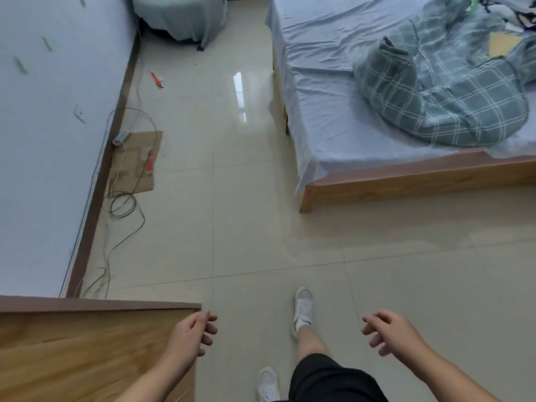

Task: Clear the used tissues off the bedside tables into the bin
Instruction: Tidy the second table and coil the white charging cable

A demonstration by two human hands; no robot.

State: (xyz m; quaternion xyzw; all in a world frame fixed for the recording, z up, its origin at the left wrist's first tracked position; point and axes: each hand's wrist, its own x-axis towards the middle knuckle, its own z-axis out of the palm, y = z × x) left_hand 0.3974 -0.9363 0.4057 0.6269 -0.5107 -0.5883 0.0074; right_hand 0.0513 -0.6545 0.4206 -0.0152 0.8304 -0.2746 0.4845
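My left hand [193, 333] hangs low at the bottom centre-left, fingers loosely curled and apart, holding nothing. My right hand [388, 332] is at the bottom right, also loosely open with nothing in it. Both hover over the pale tiled floor [246, 227]. No tissues, bedside table or bin can be seen in this view.
A wooden bed [406, 181] with a blue sheet and a crumpled checked quilt [441, 91] fills the upper right. A wooden surface [72, 349] sits at the lower left. Cables [123, 204], cardboard [136, 163] and a power strip lie along the left wall. My feet in white shoes stand below.
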